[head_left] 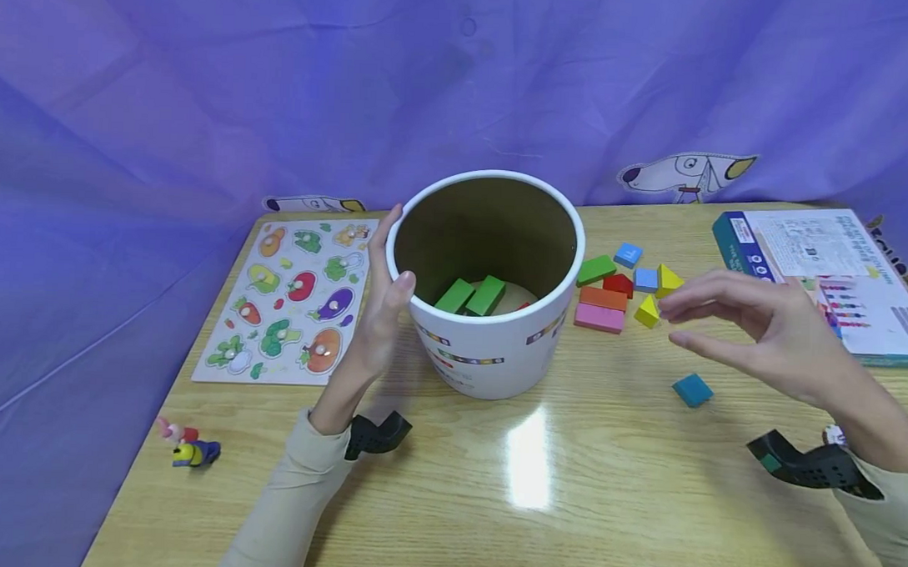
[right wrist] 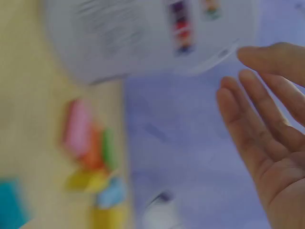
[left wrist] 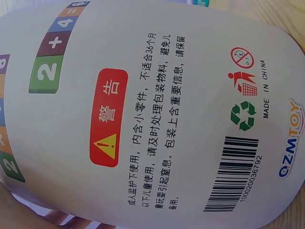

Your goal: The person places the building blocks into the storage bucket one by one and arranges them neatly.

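"Well, what is seen at the far left of the table (head_left: 604,489)?"

"Two small toy figures (head_left: 195,452) are set close together near its edge. Beyond them a puzzle board (head_left: 303,310) is laid, covered with vegetable pictures."

"And the left hand (head_left: 380,314)?"

"It is placed against the left side of the white bucket (head_left: 489,343), its fingers laid fairly straight along the outside, its thumb by the rim. The wall is touched rather than clutched."

"Where is the bucket stood, and what is kept inside?"

"It is stood upright mid-table, mouth up. Two green blocks (head_left: 485,296) are seen at the bottom, with a bit of red (head_left: 524,306) partly hidden by the rim. From the left wrist, a red warning label (left wrist: 108,117) and a barcode (left wrist: 231,174) are shown on its wall."

"What is found to its right?"

"Loose blocks are clustered there: green (head_left: 595,270), orange (head_left: 604,300) beside pink (head_left: 599,318), red (head_left: 619,285), two blue ones (head_left: 645,280) and two yellow ones (head_left: 647,312). A teal block (head_left: 693,390) is set apart, nearer the front."

"And the right hand (head_left: 778,332)?"

"It is held above the table, fingers gently bent and parted from the thumb; nothing is gripped."

"And last?"

"A flat box (head_left: 885,290), partly covered by that hand in the head view."
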A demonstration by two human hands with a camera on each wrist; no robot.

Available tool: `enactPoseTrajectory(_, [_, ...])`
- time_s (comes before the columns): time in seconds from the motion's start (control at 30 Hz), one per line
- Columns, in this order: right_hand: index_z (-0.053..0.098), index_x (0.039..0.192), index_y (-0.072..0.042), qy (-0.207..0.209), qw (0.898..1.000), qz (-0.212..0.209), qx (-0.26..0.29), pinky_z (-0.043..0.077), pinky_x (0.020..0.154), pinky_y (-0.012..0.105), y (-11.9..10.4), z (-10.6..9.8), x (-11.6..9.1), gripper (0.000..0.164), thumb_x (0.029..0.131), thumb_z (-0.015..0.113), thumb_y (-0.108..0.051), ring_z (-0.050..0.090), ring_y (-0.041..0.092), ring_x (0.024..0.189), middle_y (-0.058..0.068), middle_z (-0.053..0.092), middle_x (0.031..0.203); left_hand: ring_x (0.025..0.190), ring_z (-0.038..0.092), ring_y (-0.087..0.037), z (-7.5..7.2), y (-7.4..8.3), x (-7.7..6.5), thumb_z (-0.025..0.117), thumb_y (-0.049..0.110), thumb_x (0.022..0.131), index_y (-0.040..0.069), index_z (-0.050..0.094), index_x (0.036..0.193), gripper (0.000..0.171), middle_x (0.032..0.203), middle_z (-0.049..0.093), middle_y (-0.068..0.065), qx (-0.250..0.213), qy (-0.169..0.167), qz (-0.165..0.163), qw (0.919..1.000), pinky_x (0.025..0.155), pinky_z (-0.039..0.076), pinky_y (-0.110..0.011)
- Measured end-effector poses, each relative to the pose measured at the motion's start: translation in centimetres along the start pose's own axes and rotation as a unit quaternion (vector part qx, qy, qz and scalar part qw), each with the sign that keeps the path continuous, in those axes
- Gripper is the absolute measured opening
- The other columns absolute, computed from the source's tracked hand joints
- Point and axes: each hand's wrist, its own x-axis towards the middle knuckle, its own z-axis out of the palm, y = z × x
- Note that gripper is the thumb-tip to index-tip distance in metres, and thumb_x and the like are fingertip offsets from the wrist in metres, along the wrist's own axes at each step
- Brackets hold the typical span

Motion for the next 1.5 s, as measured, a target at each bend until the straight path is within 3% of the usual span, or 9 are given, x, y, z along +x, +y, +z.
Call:
enactPoseTrajectory(0.1, [0.066,0.112,0.002,-0.025,0.996,0.056,-0.067,0.051,0.087,0.011,2.1,-0.1,-2.7,0.048,0.07,0.071,0.024,0.066,0.006,0.098,0.002,0.067,0.108,0.141,0.028,-0.023,0.0,0.0,0.0,0.052,0.076,0.08,0.026,0.015,0.155,0.098,0.156,0.021,0.002,0.001,0.002,-0.001,1.0,0.112,0.028,-0.061])
enactPoseTrajectory(0.27, [0.067,0.112,-0.004,-0.028,0.98,0.16,-0.112,0.045,0.086,0.003,4.5,-0.3,-6.3,0.04,0.075,0.076,0.011,0.063,-0.005,0.097,-0.01,0.067,0.108,0.141,0.028,-0.024,0.1,0.0,0.1,0.052,0.076,0.08,0.025,0.015,0.155,0.098,0.156,0.021,0.001,0.004,0.001,-0.001,1.0,0.112,0.027,-0.062])
enactPoseTrajectory(0.43, [0.069,0.11,-0.01,-0.028,0.967,0.202,-0.152,0.045,0.08,0.002,5.9,-0.3,-7.6,0.039,0.075,0.079,0.005,0.062,-0.011,0.093,-0.018,0.065,0.106,0.141,0.029,-0.024,0.0,0.2,0.0,0.051,0.077,0.079,0.026,0.014,0.155,0.098,0.156,0.022,0.001,0.011,0.007,-0.003,0.9999,0.112,0.028,-0.061])
enactPoseTrajectory(0.67, [0.067,0.113,-0.006,-0.057,0.974,0.187,-0.118,0.051,0.077,0.007,6.2,0.3,-7.0,0.037,0.079,0.076,0.004,0.066,-0.004,0.088,-0.018,0.066,0.108,0.141,0.028,-0.023,-0.2,0.1,0.0,0.051,0.077,0.08,0.026,0.014,0.155,0.098,0.156,0.022,0.001,0.012,0.007,-0.003,0.9999,0.113,0.027,-0.06])
enactPoseTrajectory(0.9, [0.068,0.113,-0.007,-0.088,0.973,0.198,-0.083,0.053,0.079,0.011,6.4,2.1,-5.1,0.032,0.082,0.076,-0.003,0.066,-0.001,0.092,0.003,0.069,0.108,0.141,0.027,-0.022,-0.1,0.1,-0.1,0.051,0.078,0.079,0.025,0.014,0.155,0.1,0.156,0.021,0.002,0.018,0.008,-0.004,0.9998,0.113,0.026,-0.058])
enactPoseTrajectory(1.0, [0.069,0.112,-0.009,-0.096,0.972,0.194,-0.096,0.053,0.079,0.011,6.4,3.1,-4.1,0.033,0.081,0.078,-0.006,0.065,0.0,0.091,0.006,0.07,0.109,0.142,0.026,-0.024,-0.1,0.1,-0.1,0.051,0.076,0.08,0.024,0.014,0.155,0.099,0.156,0.021,0.001,0.015,0.005,0.002,0.9999,0.113,0.025,-0.061])
enactPoseTrajectory(1.23, [0.071,0.111,-0.019,-0.12,0.963,0.171,-0.172,0.051,0.087,0.015,6.3,4.7,-2.5,0.032,0.081,0.08,-0.021,0.063,0.009,0.099,-0.005,0.069,0.111,0.141,0.026,-0.024,0.1,0.2,0.0,0.051,0.075,0.081,0.024,0.014,0.155,0.098,0.156,0.021,0.001,0.014,0.001,0.003,0.9999,0.113,0.027,-0.06])
enactPoseTrajectory(1.5, [0.071,0.11,-0.022,-0.15,0.957,0.149,-0.199,0.052,0.09,0.023,6.5,5.4,-1.9,0.037,0.076,0.083,-0.014,0.061,0.012,0.103,-0.009,0.068,0.11,0.142,0.026,-0.026,0.0,0.1,0.0,0.051,0.075,0.081,0.022,0.014,0.155,0.098,0.156,0.021,0.0,0.015,0.002,0.004,0.9999,0.113,0.026,-0.062])
